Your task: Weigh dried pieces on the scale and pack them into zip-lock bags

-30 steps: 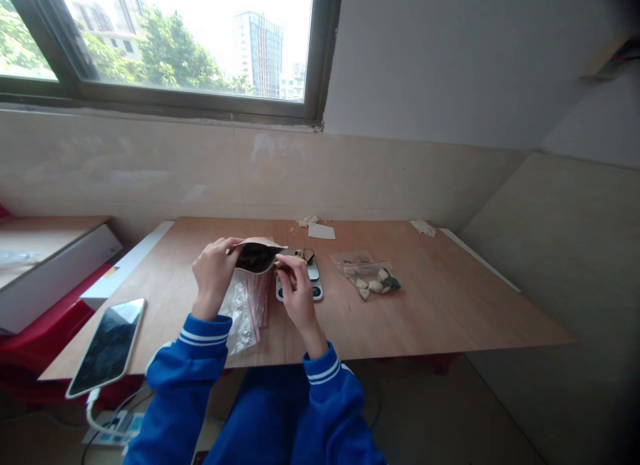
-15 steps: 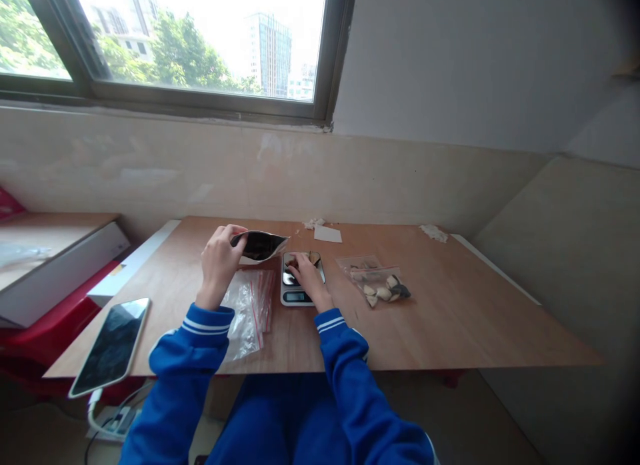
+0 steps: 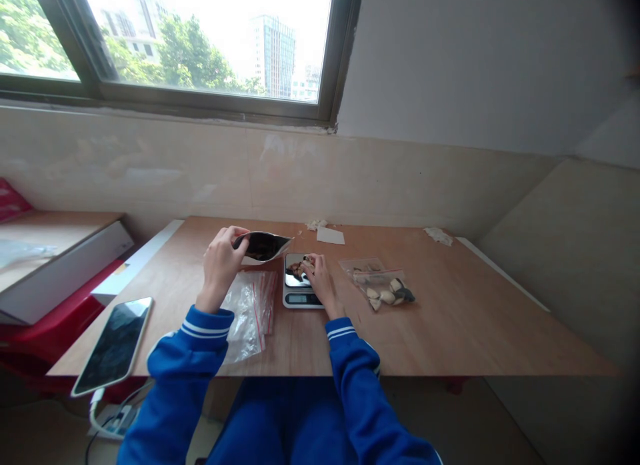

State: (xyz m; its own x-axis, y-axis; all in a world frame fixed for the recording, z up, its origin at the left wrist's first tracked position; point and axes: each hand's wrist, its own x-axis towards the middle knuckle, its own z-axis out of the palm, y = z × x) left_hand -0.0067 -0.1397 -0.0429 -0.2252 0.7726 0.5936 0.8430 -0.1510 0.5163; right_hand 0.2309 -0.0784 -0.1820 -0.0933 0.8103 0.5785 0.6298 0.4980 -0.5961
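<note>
My left hand (image 3: 223,262) is closed on the edge of a pouch (image 3: 263,246), whose mouth gapes open and shows a dark inside. Beside it, a small white digital scale (image 3: 299,300) lies on the table, with dried brown pieces (image 3: 296,270) heaped on its shiny pan. My right hand (image 3: 323,282) is over the pan's right side, fingers curled together round some of those pieces; the fingertips are partly hidden. Below the pouch lies a stack of clear zip bags (image 3: 247,318) with red seal lines.
To the right, a clear zip bag (image 3: 387,295) holds pale and dark pieces, overlapping another bag. A white card (image 3: 331,235) and crumpled tissue (image 3: 438,236) lie toward the back. A phone (image 3: 114,345) with a charging cable rests at the left front edge.
My right hand has shifted right across the pan, uncovering more of the dried pieces. My left hand still holds the pouch in nearly the same place. The view has moved slightly.
</note>
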